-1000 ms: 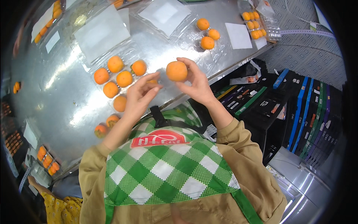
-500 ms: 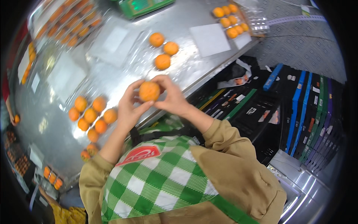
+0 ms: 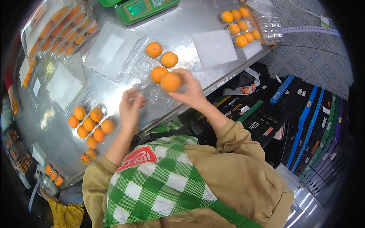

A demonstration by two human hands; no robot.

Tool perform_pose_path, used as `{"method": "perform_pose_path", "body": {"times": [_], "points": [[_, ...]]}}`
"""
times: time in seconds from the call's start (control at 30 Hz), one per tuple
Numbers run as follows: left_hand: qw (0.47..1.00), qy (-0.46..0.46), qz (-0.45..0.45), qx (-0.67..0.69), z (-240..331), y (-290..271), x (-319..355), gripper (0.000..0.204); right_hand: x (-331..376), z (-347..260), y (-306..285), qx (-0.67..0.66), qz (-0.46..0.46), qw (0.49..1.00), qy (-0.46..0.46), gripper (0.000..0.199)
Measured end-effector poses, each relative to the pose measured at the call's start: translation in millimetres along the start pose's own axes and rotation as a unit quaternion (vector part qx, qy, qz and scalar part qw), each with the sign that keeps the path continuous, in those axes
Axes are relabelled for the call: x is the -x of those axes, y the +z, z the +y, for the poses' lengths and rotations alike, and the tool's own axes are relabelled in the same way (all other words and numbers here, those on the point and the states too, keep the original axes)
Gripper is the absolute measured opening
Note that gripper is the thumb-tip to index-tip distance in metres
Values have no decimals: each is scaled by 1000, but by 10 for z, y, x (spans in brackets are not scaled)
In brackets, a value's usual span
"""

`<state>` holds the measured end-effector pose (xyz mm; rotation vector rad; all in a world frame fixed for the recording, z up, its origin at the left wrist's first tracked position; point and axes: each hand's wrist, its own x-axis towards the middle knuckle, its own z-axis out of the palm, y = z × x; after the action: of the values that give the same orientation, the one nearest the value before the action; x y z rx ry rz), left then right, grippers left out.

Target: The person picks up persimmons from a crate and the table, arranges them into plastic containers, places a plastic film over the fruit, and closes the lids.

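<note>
My right hand grips an orange persimmon between thumb and fingers, over a clear plastic tray. Three more persimmons rest in that tray, and the held one partly covers the nearest persimmon. Left of the tray's near end, my left hand is empty, its fingers loosely bent and apart from the thumb. Beyond my left hand, a group of persimmons sits on the metal table, partly in clear plastic.
A green scale stands at the far edge. Stacked packs of persimmons are far left; another filled tray is far right. White sheets lie between. Black crates stand right of the table. Another person's hand shows at left.
My right hand has carried the persimmon away from my left hand, over to the tray. My left hand has let go of it and drawn slightly left.
</note>
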<state>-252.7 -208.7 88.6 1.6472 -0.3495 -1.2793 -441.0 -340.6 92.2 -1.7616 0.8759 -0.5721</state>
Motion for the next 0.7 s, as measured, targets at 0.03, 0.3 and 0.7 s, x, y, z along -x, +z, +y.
{"method": "perform_pose_path", "body": {"times": [0.03, 0.3, 0.7], "points": [[999, -38, 20, 21, -78, -45, -49, 31, -35, 70, -51, -5, 17, 1000, 8, 64], [980, -192, 31, 49, -407, -8, -227, 27, -189, 269, -160, -30, 53, 997, 38, 62], [993, -77, 81, -38, -589, -359, -384, 29, -353, 597, -673, 57, 186, 980, 49, 58]]}}
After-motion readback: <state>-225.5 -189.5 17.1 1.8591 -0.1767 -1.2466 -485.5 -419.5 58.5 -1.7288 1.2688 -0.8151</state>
